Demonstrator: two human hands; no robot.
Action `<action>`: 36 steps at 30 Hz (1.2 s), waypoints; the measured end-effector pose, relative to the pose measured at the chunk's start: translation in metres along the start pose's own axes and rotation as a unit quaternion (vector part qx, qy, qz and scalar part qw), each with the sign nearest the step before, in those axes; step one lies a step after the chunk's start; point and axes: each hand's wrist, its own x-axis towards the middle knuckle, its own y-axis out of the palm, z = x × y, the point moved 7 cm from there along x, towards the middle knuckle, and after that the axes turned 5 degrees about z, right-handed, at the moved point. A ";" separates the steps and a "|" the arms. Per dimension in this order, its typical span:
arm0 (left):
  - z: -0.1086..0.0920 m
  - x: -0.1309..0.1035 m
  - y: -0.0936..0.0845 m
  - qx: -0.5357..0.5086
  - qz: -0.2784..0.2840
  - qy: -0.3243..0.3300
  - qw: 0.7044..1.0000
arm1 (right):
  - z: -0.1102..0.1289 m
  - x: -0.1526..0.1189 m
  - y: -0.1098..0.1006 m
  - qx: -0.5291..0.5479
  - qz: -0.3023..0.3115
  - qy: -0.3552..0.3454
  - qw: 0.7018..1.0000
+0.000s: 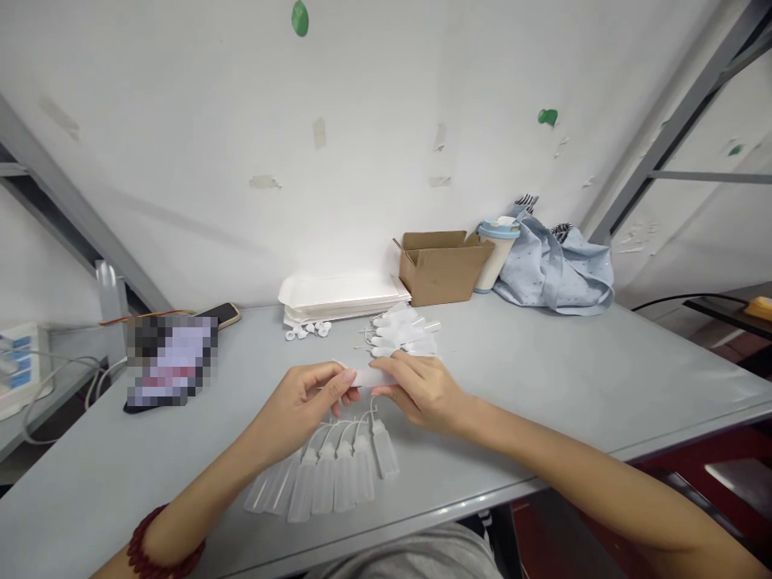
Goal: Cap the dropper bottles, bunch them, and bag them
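Observation:
Between both hands is a translucent white plastic sleeve, held level above the desk. My left hand pinches its left end between thumb and fingers. At the other end my right hand grips it, fingers closed and covering part of it. Below the hands, a fanned row of several translucent luggage-tag-like sleeves with thin white loops lies on the desk. One similar sleeve lies slightly apart at the row's right. Just beyond my right hand is a pile of more such sleeves.
Small white plastic pieces lie before stacked white trays. Behind stand an open cardboard box, a lidded cup and a light-blue cloth bag. At left are a phone, a blurred-out device and a power strip.

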 end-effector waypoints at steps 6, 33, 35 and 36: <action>-0.001 -0.002 0.002 0.026 -0.004 0.026 0.999 | -0.002 -0.001 0.004 0.121 0.050 0.023 0.991; 0.004 0.001 0.009 -0.038 0.076 0.020 0.996 | -0.008 -0.001 0.009 0.208 0.089 0.080 0.971; 0.006 0.001 0.008 -0.038 0.063 0.003 0.997 | -0.012 -0.001 0.014 0.286 0.124 0.136 0.940; 0.006 0.001 0.008 -0.034 0.054 -0.001 0.998 | -0.013 -0.001 0.017 0.315 0.140 0.163 0.924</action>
